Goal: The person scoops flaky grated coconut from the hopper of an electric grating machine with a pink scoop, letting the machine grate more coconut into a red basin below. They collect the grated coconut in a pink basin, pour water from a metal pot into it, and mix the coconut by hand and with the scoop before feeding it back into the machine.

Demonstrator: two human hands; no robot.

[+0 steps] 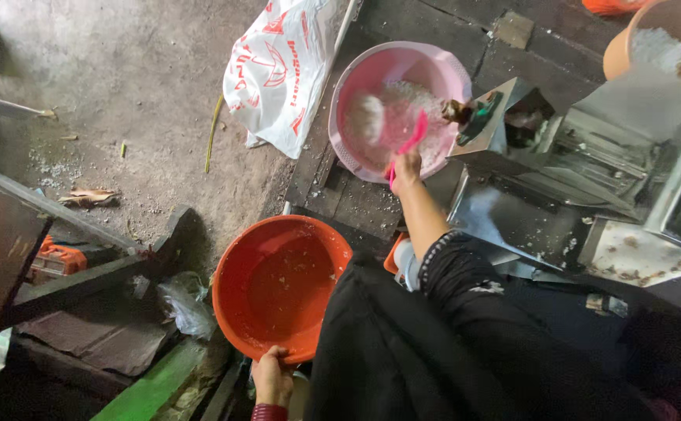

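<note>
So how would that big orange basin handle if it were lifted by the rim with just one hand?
The orange basin is wide and looks like thin plastic, so it would probably flex at the rim where the left hand grips it. It seems to hold only a wet film and a few white flecks, so it is likely light. The wet surface may be slippery.

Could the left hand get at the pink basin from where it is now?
Probably not without letting go: the left hand grips the rim of the orange basin, which lies between it and the pink basin, where the right hand already works a pink scoop.
</note>
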